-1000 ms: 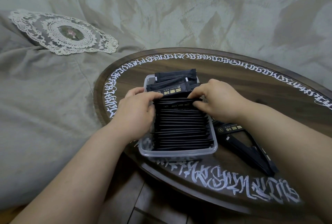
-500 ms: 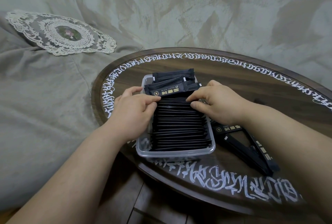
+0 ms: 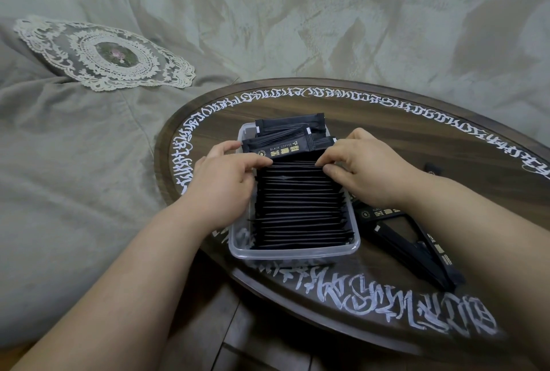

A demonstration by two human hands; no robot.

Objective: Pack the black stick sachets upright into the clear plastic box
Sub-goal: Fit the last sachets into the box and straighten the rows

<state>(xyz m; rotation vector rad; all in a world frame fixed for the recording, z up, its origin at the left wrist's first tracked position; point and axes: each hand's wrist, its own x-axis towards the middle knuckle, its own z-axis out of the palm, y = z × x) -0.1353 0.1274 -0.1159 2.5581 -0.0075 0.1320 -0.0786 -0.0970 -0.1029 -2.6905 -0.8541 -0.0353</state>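
Note:
A clear plastic box (image 3: 293, 252) stands on the round dark table, filled with a row of black stick sachets (image 3: 300, 207) standing on edge. At the box's far end a few sachets (image 3: 282, 149) lean flat, one showing gold "BLACK COFFEE" print. My left hand (image 3: 223, 183) rests on the left side of the row, fingertips pinching the farthest upright sachets. My right hand (image 3: 360, 171) pinches the same sachets from the right. Several loose sachets (image 3: 416, 245) lie on the table to the right of the box.
The round wooden table (image 3: 446, 162) has white script painted round its rim; its near edge runs just below the box. Grey-green bedding (image 3: 74, 177) surrounds it, with a lace doily (image 3: 113, 53) at the far left. Wooden floor shows at the bottom.
Both hands have stayed at the far end of the row, fingers shifting slightly along the sachet tops. The leaning sachets at the back have tipped a little further away.

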